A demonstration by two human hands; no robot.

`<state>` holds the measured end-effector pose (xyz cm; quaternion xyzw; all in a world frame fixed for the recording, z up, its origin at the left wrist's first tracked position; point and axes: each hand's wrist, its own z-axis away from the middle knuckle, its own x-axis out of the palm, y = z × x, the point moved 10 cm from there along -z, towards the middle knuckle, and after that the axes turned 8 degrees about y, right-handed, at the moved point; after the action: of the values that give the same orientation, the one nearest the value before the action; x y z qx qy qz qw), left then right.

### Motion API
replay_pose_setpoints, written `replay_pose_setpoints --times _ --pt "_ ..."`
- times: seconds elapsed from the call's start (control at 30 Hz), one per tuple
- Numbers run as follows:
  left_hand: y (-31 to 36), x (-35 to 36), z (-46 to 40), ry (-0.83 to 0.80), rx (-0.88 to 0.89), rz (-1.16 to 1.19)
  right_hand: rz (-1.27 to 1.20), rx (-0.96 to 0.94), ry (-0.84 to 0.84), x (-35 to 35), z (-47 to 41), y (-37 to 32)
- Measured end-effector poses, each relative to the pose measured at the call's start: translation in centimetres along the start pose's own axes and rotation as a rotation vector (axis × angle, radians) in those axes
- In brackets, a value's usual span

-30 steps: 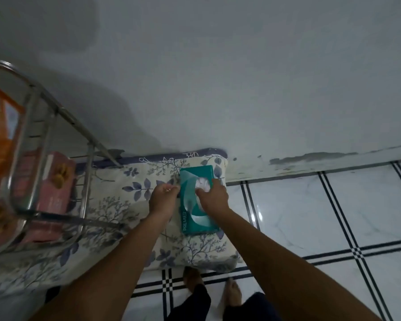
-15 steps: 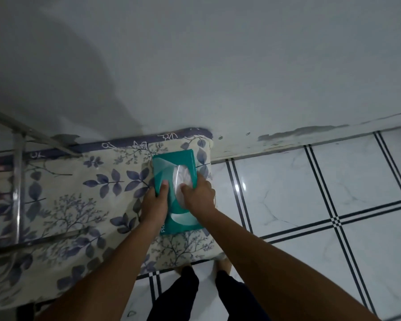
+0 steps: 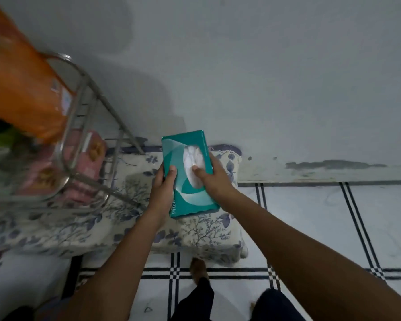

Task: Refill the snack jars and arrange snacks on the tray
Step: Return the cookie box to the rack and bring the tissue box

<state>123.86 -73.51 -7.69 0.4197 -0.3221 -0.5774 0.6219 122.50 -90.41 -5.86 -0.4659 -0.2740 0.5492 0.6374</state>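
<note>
A person stands over a table covered in a cream cloth with blue leaf print (image 3: 97, 230), pushed against a pale grey wall (image 3: 264, 77). Both hands hold a teal cardboard tissue box (image 3: 190, 198) above the cloth's far corner. The left hand (image 3: 163, 188) grips the box's left edge, thumb on top. The right hand (image 3: 214, 181) wraps the right edge, its thumb pressing the white tissue (image 3: 192, 158) showing through the oval opening.

The box looks light and thin-walled, likely to dent if squeezed; its long side edges seem the safest hold. The printed card appears smooth, perhaps slightly slippery.

At left, a steel-tube rack (image 3: 88, 135) holds an orange plastic packet (image 3: 21, 84) and pink snack packs (image 3: 88, 163), blurred. The floor (image 3: 310, 228) is glossy white tile with dark lines.
</note>
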Motion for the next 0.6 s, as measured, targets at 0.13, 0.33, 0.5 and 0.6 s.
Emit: replay_pose_setpoints --times 0.13,0.33,0.5,0.6 --pt "3.5 -3.8 8.9 0.065 0.081 0.133 -0.035 -0.067 -0.176 0.7 7.2 -3.9" --pt "3.5 -10.2 29.3 0.206 0.206 0.399 -0.051 -0.129 -0.584 1.0 23.5 -6.3" --pt "-1.3 -16.9 46.5 0.463 0.272 0.597 -0.019 -0.116 -0.890 3.3 39.0 -4.0" --pt "-4.3 -20.9 55.8 0.625 0.310 0.689 0.032 -0.090 -1.054 5.6 48.5 -1.7"
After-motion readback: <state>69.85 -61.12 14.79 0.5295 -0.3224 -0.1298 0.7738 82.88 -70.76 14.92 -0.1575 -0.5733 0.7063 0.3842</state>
